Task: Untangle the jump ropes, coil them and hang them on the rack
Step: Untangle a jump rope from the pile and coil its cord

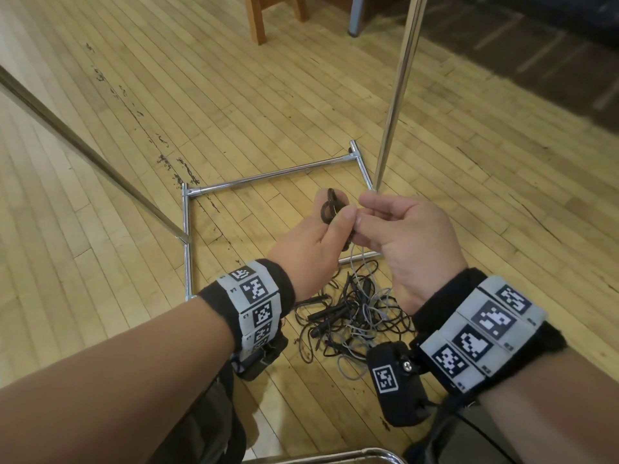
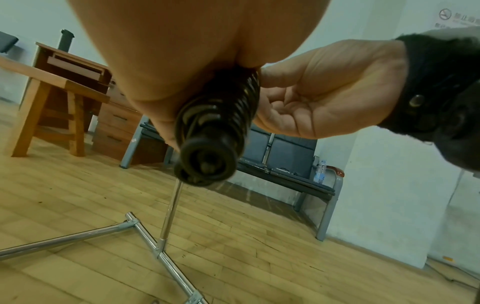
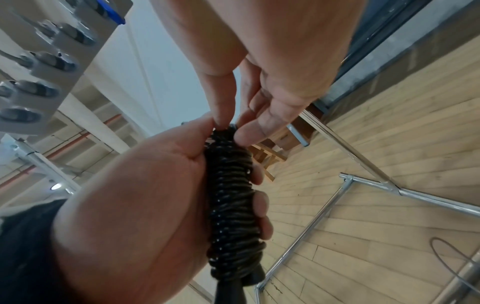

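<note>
Black rope (image 3: 232,207) wound tight round handle, my left hand (image 1: 310,244) wraps it; right hand (image 1: 407,236) pinches rope end, tuck under last turn

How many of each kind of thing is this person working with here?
Hands: 2 (left hand, right hand)
Coiled black jump rope: 1
Tangled rope pile on the floor: 1
Metal rack: 1
Total: 5
</note>
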The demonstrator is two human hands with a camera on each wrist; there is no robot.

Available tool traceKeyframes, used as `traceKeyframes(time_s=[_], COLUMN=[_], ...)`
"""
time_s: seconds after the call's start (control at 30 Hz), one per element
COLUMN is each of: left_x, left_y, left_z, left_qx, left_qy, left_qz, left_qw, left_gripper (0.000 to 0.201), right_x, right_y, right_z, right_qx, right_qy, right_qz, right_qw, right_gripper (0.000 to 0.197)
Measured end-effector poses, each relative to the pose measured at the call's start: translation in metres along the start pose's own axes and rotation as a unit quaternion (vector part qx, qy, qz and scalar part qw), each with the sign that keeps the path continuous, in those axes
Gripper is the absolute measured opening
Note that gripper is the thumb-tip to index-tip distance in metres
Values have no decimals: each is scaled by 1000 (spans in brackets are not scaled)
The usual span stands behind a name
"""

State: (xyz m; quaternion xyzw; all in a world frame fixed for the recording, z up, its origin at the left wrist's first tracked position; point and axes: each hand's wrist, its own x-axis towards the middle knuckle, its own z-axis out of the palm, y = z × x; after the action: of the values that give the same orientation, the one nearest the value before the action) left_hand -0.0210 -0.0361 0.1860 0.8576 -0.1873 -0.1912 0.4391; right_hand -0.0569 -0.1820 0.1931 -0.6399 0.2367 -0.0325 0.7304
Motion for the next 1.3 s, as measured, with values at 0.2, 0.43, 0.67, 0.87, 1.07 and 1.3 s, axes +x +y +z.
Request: traceKeyframes(time_s=[0.2, 0.43, 0.67, 0.87, 1.07, 1.3], left_x=[3, 11, 10, 8, 6, 4], left_y=[-6, -16, -15, -11, -4, -1], left_z=[-6, -17, -18, -18, -14, -9], left_qx=[7, -312, -297, -207, -101, 12], left_qy=[-24, -124, -113, -105, -87, -52], left_qz=[-20, -181, -165, -148, -127, -102], left_qw=[999, 925, 934, 961, 983, 993], left_gripper=[48, 65, 51, 27, 25, 24], right_x=[2, 5, 5, 4, 6, 10], right_y=[2, -4, -7, -2, 0, 1], right_z=[2, -1, -1, 1, 3, 2], right_qx=[-12, -102, -169, -246, -360, -463], right_qy=[-26, -61, -69, -54, -46, -76], right_qz=[40, -19, -44, -74, -98, -110], right_qw=[999, 993, 982, 965, 927, 876], right_gripper=[18, 10, 16, 16, 11, 6])
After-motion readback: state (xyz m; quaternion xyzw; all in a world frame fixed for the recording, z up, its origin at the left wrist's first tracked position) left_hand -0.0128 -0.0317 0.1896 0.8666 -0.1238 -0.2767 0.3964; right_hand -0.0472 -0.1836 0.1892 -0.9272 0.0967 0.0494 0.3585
